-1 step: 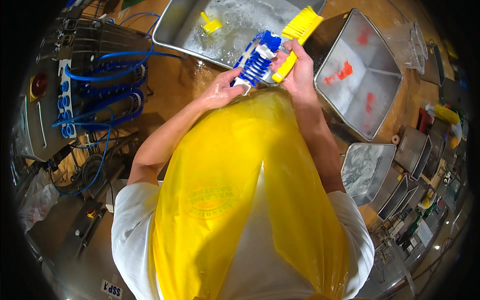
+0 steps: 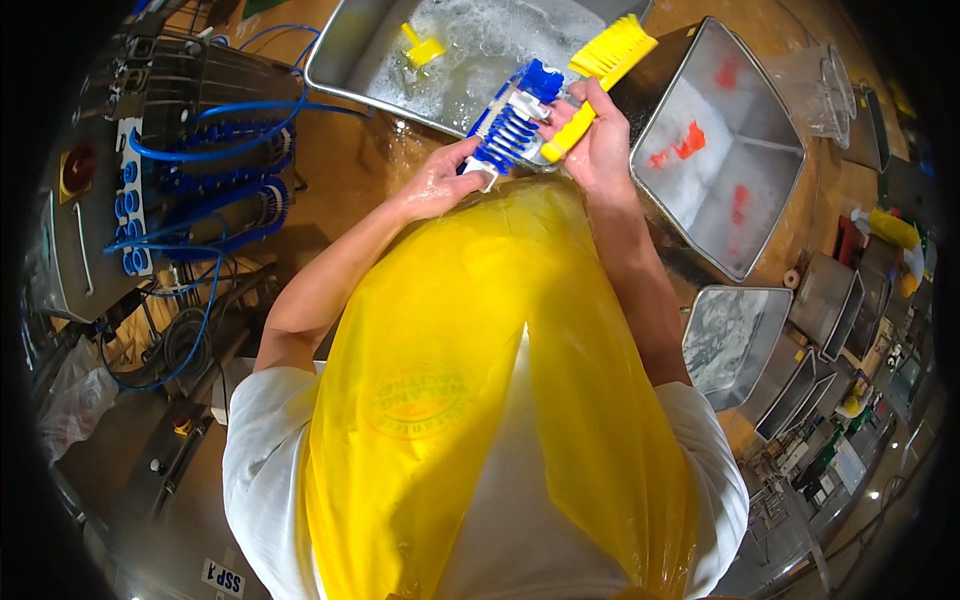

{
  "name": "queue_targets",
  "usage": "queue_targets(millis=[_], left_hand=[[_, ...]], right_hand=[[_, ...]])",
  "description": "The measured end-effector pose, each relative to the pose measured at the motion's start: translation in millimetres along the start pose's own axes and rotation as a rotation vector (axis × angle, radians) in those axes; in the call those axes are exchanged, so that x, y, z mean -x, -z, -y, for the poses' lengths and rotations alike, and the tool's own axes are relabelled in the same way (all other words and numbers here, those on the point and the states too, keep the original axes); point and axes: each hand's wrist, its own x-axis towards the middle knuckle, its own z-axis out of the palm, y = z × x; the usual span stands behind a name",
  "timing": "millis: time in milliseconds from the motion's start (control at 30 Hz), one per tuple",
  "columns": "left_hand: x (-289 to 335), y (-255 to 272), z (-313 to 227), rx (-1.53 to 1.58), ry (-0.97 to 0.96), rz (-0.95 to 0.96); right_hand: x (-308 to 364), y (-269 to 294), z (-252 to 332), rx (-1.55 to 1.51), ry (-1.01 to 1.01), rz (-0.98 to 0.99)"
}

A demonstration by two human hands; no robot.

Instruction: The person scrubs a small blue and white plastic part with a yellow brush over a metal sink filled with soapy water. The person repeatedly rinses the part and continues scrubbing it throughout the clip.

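The right hand (image 2: 598, 140) is clenched round the yellow handle of a yellow scrubbing brush (image 2: 600, 75), fingers wrapped over the grip and the thumb pressed along it; the bristle head juts up and away past the fingertips, tilted, above the rim of the trays. The left hand (image 2: 438, 182) grasps the lower white end of a blue-and-white ribbed part (image 2: 512, 125), a comb-like piece with rows of blue fins; its fingers curl beneath that end, so their tips are hidden; the part slants from the left fingers up toward the right knuckles, touching or just beside the brush handle, though which I cannot tell.

Just beyond both sets of fingers lies a shallow steel tray (image 2: 345, 55) holding soapy water and foam; in it, well off from the left fingers, floats a small yellow piece (image 2: 424, 47). To the outer side of the right fingers stands a deep square steel tub (image 2: 775, 130) with red shapes showing inside. Below the hands, toward the body, a yellow plastic apron (image 2: 470, 400) covers a white shirt; the wet brown table top (image 2: 350, 165) spreads under the left wrist; farther out past the left fingers coil blue hoses (image 2: 215, 175) on a grey machine (image 2: 90, 250).
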Motion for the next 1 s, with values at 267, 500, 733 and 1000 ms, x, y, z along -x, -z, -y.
queue_targets(millis=[267,500,733,1000], left_hand=[[-2.1,6.0,-1.0,-0.082,-0.039,0.046],[-24.1,-3.3,-12.5,0.099,-0.091,-0.033],[-26.1,-15.5,-50.1,-0.044,0.039,0.035],[0.5,-14.4,-24.2,-0.127,0.056,0.186]], right_hand=[[10.6,5.7,-0.4,-0.027,-0.018,0.263],[25.0,-0.1,3.1,0.104,-0.024,0.345],[22.5,4.6,-5.1,0.158,-0.016,0.280],[-2.9,36.8,-0.3,-0.130,-0.091,0.114]])
